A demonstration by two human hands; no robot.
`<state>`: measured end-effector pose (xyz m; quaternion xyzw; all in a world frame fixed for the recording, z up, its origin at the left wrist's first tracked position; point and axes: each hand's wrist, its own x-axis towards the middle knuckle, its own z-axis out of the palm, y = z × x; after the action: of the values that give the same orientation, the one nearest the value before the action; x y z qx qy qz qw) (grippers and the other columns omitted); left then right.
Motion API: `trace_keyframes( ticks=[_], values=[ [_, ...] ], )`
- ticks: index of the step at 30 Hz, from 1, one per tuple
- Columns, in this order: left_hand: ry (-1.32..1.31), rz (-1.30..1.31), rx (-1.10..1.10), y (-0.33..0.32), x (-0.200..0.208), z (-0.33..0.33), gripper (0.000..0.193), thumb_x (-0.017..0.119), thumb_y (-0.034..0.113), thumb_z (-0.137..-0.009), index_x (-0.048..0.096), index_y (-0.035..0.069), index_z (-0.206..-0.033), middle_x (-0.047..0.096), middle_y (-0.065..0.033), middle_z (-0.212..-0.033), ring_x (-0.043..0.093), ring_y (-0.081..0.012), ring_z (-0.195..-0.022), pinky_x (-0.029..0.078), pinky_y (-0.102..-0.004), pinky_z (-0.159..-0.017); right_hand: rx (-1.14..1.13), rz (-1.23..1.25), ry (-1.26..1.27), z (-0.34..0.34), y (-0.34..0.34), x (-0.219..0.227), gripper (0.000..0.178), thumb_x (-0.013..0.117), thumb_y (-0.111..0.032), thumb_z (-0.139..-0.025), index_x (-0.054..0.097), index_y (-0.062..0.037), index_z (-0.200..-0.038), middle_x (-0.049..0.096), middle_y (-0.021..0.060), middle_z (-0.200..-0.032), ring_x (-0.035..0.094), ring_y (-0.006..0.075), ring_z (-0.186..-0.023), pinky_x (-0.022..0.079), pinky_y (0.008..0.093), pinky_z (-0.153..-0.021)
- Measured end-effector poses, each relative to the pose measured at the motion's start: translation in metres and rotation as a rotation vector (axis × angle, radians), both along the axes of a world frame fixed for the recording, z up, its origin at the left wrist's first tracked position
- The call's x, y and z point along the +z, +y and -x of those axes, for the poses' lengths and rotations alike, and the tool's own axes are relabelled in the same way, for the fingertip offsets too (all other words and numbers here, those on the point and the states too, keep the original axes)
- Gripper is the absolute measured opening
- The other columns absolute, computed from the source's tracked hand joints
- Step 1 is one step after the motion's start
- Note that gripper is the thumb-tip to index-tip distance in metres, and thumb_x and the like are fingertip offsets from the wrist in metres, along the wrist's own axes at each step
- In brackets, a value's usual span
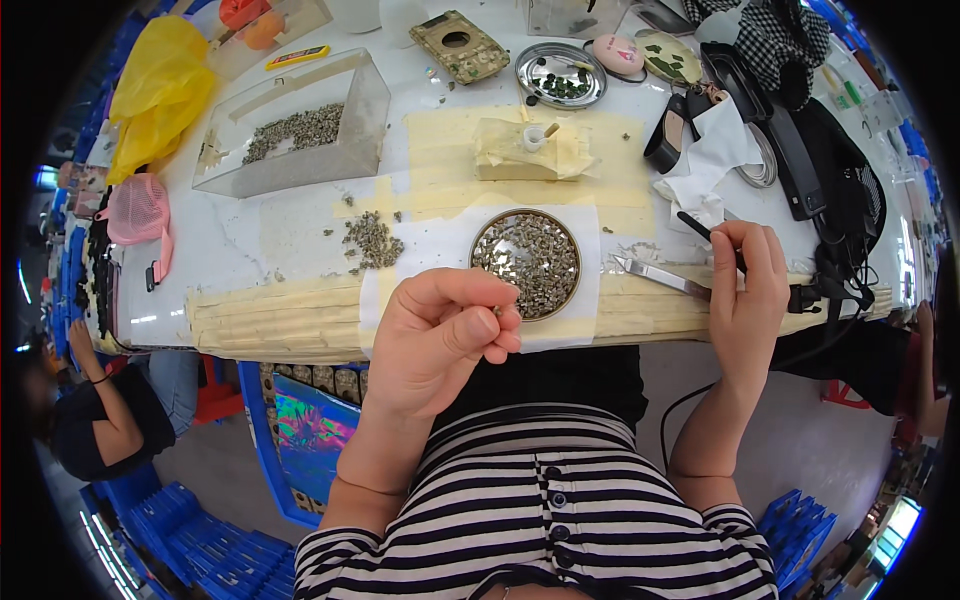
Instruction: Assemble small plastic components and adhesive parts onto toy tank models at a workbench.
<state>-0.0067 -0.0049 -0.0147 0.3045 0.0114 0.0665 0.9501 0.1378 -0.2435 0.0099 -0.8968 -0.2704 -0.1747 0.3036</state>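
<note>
My left hand (425, 345) is closed in a pinch on a tiny grey-brown part (498, 311), mostly hidden between thumb and fingertips. It hovers over the near left rim of a round tin (474, 262), which holds many small metallic-looking parts (535, 250). My right hand (750, 290) is closed around a slim black pen-like tool (694, 226), whose tip points up and left. Just left of that hand, a pair of metal nippers (660, 275) lies on the table. A loose pile of similar small parts (373, 240) sits left of the tin.
Behind the tin stands a tape-wrapped block (530, 160) with a small white cup. A clear box (290, 180) of small parts is at the back left, near a camouflage-patterned model piece (460, 47). A silver dish (560, 77), white cloth (712, 150) and black cable (690, 395) lie around.
</note>
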Motion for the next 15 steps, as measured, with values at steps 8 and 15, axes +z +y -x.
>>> trace_keyframes(
  ticks=[8,15],
  values=[
    [0.033,0.008,-0.002,-0.002,0.001,0.003,0.021,0.066,0.004,-0.091,0.065,-0.004,-0.110,0.070,-0.0141,-0.094,0.070,-0.0186,-0.082,0.059,-0.0254,-0.070,0.305,-0.186,0.100,0.036,0.034,0.025,0.025,0.079,-0.015,-0.077,0.063,-0.0022,-0.092,0.055,0.0063,-0.079,0.053,0.0192,-0.069,0.044,0.0306,-0.060],
    [-0.007,-0.041,0.040,-0.008,0.001,0.002,0.018,0.068,0.000,-0.088,0.069,-0.003,-0.106,0.066,-0.0133,-0.098,0.067,-0.0189,-0.084,0.056,-0.0266,-0.072,0.570,-0.312,-0.107,0.057,0.064,0.027,0.031,0.080,-0.004,-0.063,0.070,-0.0059,-0.093,0.054,0.0029,-0.075,0.053,0.0163,-0.057,0.041,0.0285,-0.048]
  ],
)
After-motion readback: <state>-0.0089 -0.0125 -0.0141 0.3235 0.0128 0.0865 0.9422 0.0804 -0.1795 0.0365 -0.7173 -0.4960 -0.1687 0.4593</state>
